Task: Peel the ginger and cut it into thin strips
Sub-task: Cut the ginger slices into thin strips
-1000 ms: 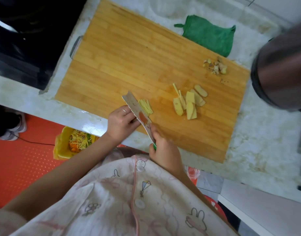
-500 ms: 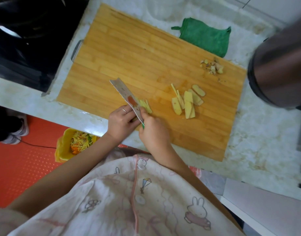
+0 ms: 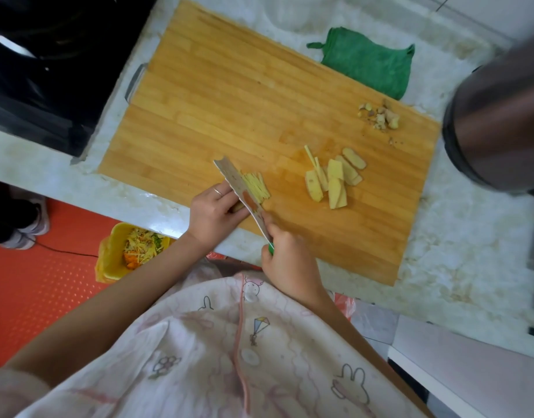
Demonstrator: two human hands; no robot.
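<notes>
Ginger strips [image 3: 256,187] lie in a small heap near the cutting board's [image 3: 229,101] front edge, against the far face of the knife [image 3: 240,188] blade. Left hand [image 3: 213,214] sits at that front edge, fingers [image 3: 226,196] curled down on a ginger piece [image 3: 237,206] that is mostly hidden, knuckles touching the blade. Right hand [image 3: 287,260] is at the board's front edge, clamped round the green handle, with the blade angled away. Ginger slices [image 3: 332,179] are fanned right of centre on the board and peel scraps [image 3: 380,116] sit near its far right corner. A green cloth [image 3: 371,66] lies beyond the far edge and a dark pot [image 3: 498,122] stands off the right end, both on the tabletop [image 3: 471,251].
</notes>
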